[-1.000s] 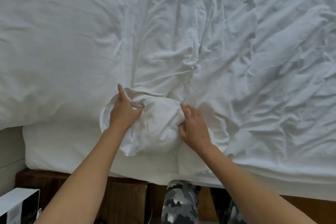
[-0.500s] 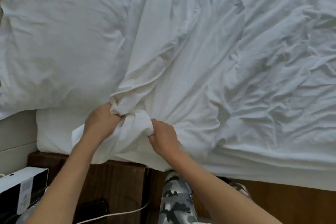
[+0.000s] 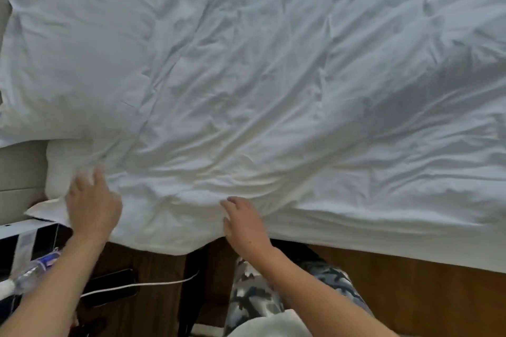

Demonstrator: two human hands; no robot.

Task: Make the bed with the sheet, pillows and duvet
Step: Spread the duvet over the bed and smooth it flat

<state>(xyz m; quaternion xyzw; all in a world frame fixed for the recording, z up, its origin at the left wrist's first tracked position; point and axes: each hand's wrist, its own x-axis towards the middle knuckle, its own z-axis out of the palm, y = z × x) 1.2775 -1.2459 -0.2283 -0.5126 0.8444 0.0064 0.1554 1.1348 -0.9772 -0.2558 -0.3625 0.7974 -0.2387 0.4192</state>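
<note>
Nearest to me, the person's legs in grey camouflage trousers [image 3: 254,298] stand against the wooden bed frame [image 3: 410,282], with both bare forearms reaching forward and away. Down at the left, by the bed, a plastic water bottle [image 3: 32,273] lies on its side; it is too blurred to tell what is in it. Next to it sits a white-and-black box [image 3: 19,238], a dark phone-like slab [image 3: 115,282] and a white cable [image 3: 142,285] trailing across the dark wood.

At the bed's near edge, the left hand [image 3: 91,206] lies on the white duvet [image 3: 273,117] close to its corner, fingers spread and reaching onto the cloth; motion blur hides whether any fold is pinched there. The right hand [image 3: 245,220] rests on the draped edge of the duvet, fingers loosely extended and slightly bent, flat against the fabric and gripping nothing that I can see. Between the hands the duvet hangs over the side of the mattress.

Farther on, the duvet spreads wrinkled over most of the bed, running off to the right. At the far left, a white pillow [image 3: 74,49] lies at the head end, its right edge tucked beneath the duvet, with a strip of sheet-covered mattress [image 3: 59,169] showing just under it.
</note>
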